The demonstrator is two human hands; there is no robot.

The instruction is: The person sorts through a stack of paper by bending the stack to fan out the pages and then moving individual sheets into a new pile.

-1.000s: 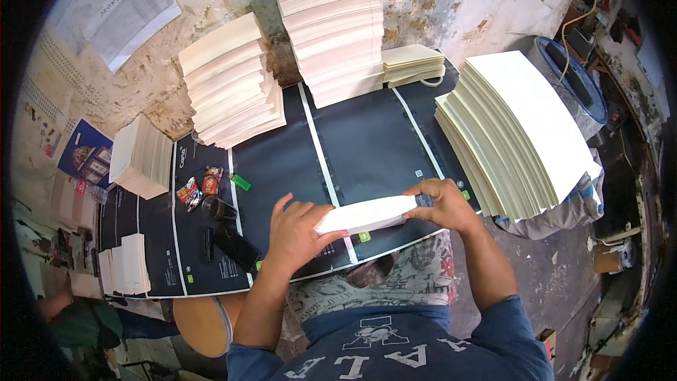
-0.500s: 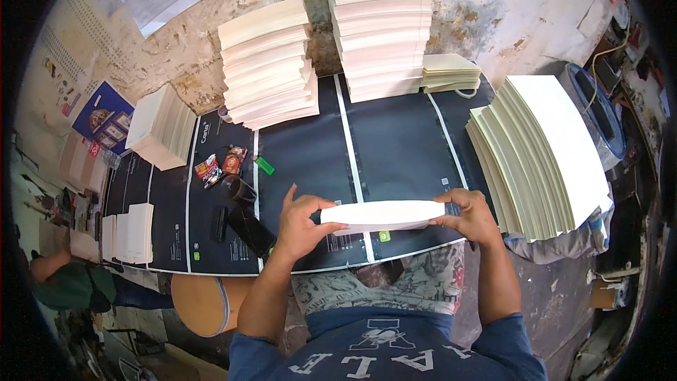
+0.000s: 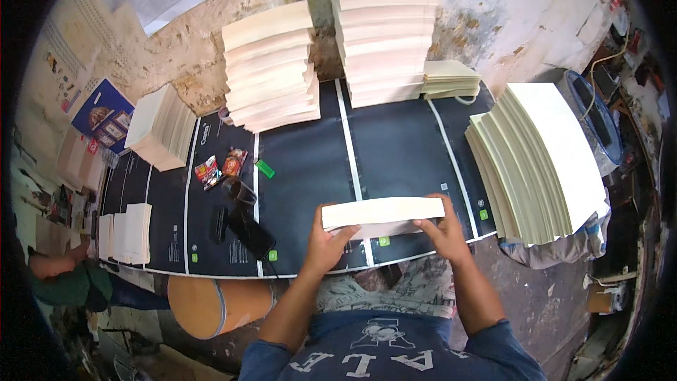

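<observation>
Between my two hands is a thick sheaf of white paper (image 3: 384,210), held by its short ends with its long edge facing up. My left hand (image 3: 328,240) grips the left end, its thumb pressed on the near face. At the other end my right hand (image 3: 444,231) has its thumb on the near face and its fingers round the side. The sheaf is above the front part of the black-covered table (image 3: 296,159). To the right of my right hand stands a big stack of cream paper (image 3: 522,162) with a white top sheet.
Tall paper stacks (image 3: 384,35) and a shorter one (image 3: 271,70) stand against the wall. On the left lie a dark phone-like object (image 3: 252,233), a glass (image 3: 240,190), snack packets (image 3: 209,173) and a green lighter (image 3: 265,168). A brown drum (image 3: 201,303) is below the table edge; another person (image 3: 67,279) is at far left.
Both hands have drawn in around the sheaf's ends, and my left fingers have closed from a spread grip. The sheaf's upper edge now looks thicker and more even.
</observation>
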